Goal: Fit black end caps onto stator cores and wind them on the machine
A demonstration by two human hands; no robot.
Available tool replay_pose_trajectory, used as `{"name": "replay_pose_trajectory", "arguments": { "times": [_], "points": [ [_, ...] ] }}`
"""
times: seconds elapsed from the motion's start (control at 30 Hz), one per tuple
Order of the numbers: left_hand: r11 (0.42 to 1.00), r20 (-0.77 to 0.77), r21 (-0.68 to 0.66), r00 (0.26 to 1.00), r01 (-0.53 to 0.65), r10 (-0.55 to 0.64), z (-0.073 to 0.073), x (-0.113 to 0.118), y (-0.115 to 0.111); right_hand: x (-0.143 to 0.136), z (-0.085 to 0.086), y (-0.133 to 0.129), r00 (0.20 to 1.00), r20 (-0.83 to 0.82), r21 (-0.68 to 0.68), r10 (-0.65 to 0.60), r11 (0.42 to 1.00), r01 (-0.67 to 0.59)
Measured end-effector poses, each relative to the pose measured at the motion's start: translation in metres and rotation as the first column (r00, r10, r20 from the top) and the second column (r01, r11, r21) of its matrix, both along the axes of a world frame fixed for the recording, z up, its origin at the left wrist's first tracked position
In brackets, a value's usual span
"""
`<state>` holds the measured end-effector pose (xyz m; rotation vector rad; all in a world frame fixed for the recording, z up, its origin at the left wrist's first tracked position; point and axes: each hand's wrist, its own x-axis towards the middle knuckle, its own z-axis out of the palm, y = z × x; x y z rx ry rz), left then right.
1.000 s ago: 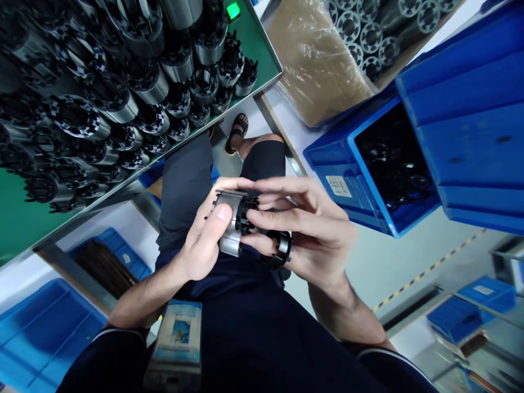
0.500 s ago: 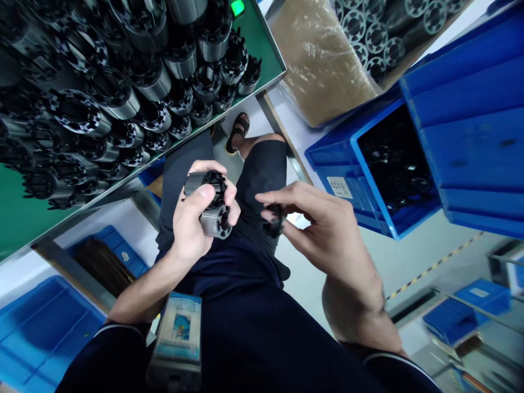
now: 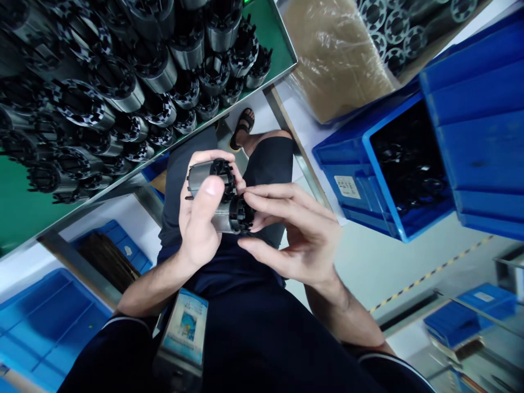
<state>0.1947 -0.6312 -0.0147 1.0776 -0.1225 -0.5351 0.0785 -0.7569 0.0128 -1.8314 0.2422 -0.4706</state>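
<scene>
My left hand (image 3: pixel 200 218) is wrapped round two metal cylinders, one above the other. The upper cylinder (image 3: pixel 200 177) has a black toothed ring at its right end. On the right end of the lower cylinder (image 3: pixel 222 217) sits a black toothed plastic piece (image 3: pixel 240 214). My right hand (image 3: pixel 295 226) has its fingertips and thumb around that black piece, gripping it against the cylinder's end. Many similar cylinders (image 3: pixel 158 71) with black toothed ends stand together at the upper left.
A green-topped table (image 3: pixel 270 33) with a metal edge is at the upper left. To the right, a blue bin (image 3: pixel 352 158) holds black parts. Bare metal cylinders (image 3: pixel 396 27) lie beside plastic-covered cardboard (image 3: pixel 335 65). Blue crates (image 3: pixel 45 322) are at the lower left.
My right hand has moved left with the black piece, which is now at the lower cylinder's end. The view has shifted slightly.
</scene>
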Motion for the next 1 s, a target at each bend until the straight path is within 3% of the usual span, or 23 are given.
{"name": "replay_pose_trajectory", "arguments": {
  "times": [0.2,0.53,0.77,0.87,1.0],
  "points": [
    [0.999,-0.06,0.024,0.998,-0.026,0.028,0.011,-0.001,-0.004,-0.003,-0.006,-0.001,0.999,0.045,-0.105,-0.027,0.994,0.032],
    [1.0,-0.098,0.006,0.995,0.025,-0.024,0.012,-0.007,0.002,-0.006,-0.002,-0.002,1.0,0.015,-0.118,-0.022,0.993,0.023],
    [1.0,-0.196,0.016,0.98,-0.025,0.028,0.016,-0.01,-0.002,-0.007,-0.001,0.0,0.999,0.025,-0.131,-0.029,0.991,0.032],
    [0.997,-0.268,0.062,0.962,-0.035,0.051,0.008,-0.013,-0.004,-0.006,-0.004,0.003,0.999,-0.028,-0.116,-0.024,0.993,0.02],
    [0.99,-0.316,0.141,0.947,-0.016,0.061,-0.017,-0.014,-0.001,-0.006,-0.017,0.012,0.997,-0.004,-0.342,-0.071,0.937,0.065]
  ]
}}
